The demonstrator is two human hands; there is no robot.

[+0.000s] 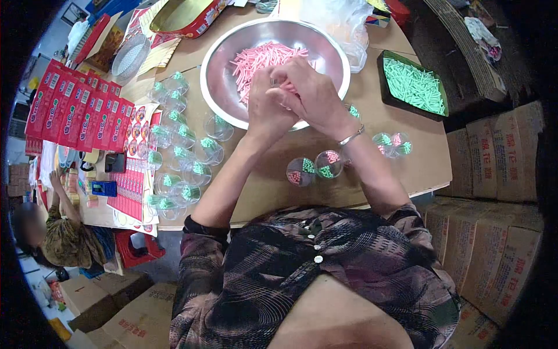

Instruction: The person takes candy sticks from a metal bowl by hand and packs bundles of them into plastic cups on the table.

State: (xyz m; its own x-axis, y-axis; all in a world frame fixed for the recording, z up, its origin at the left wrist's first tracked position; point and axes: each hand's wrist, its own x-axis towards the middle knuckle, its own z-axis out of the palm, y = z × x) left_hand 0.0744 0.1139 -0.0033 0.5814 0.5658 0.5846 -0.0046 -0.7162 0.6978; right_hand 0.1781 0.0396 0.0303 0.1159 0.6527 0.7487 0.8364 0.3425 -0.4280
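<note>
A worker's left hand (266, 109) and braceleted right hand (317, 96) close together around a bunch of pink sticks (288, 87), fingers partly hiding it, above the near side of a metal bowl (214, 75) heaped with more. Clear cups (211, 152) holding green sticks crowd the left; a dark tray (407, 105) of green ones lies far right.

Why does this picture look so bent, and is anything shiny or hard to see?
Head view: likely a wide lens, curved black borders, leaning sides; bright glints on the metal bowl; cardboard boxes at right look dim; other person's head blurred; left hand and right hand partly hide pink sticks.
</note>
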